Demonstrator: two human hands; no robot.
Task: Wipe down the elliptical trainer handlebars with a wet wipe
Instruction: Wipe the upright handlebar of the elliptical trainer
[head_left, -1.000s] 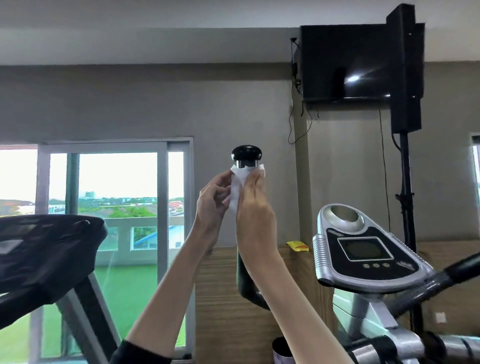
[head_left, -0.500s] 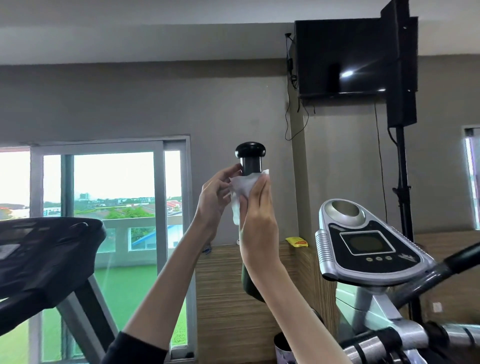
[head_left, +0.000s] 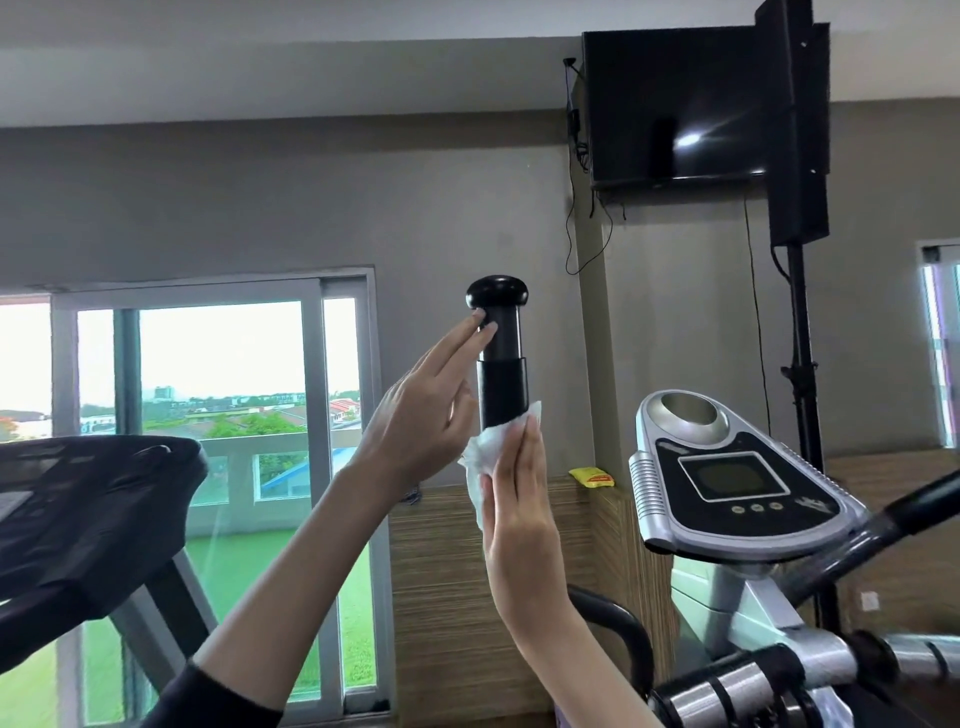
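Handlebar (head_left: 502, 364) touched by straight-fingered left hand (head_left: 422, 422); flat right hand (head_left: 519, 501) presses wet wipe (head_left: 489, 446) against it.

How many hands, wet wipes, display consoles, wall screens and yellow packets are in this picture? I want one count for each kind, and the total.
Bare hands: 2 (left hand, right hand)
White wet wipe: 1
Grey and black oval display console: 1
Black flat wall screen: 1
Small yellow packet: 1
Total: 6

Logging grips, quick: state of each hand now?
Left hand: open, fingertips touching the handlebar.
Right hand: open, flat fingers pressing the wet wipe against it.
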